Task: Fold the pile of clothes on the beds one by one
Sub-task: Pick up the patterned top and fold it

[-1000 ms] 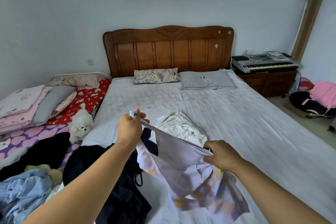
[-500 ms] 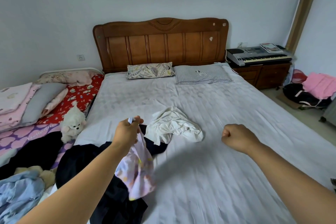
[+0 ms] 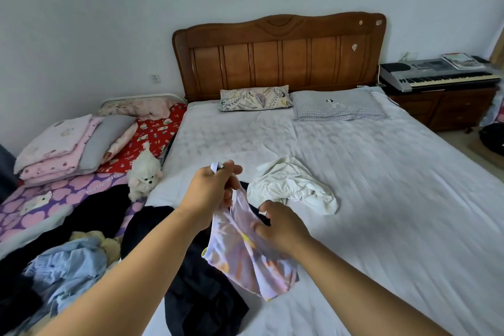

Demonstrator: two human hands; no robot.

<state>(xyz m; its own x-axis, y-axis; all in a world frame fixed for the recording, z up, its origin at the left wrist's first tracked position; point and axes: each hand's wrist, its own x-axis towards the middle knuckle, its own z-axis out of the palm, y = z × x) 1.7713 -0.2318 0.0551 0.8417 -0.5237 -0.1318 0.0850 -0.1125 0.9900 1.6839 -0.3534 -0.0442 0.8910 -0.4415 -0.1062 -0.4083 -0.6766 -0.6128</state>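
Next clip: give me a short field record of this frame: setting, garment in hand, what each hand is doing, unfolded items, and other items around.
setting: bedroom, large bed with white sheet, wooden headboard
garment in hand: pale lilac printed garment, hanging bunched above the bed
left hand: grips the garment's top edge, raised
right hand: fingers curled at the hanging cloth; grip not clear
unfolded items: white garment crumpled on the sheet; dark clothes under the arms; light blue garment at left
other: white plush dog, two pillows, keyboard
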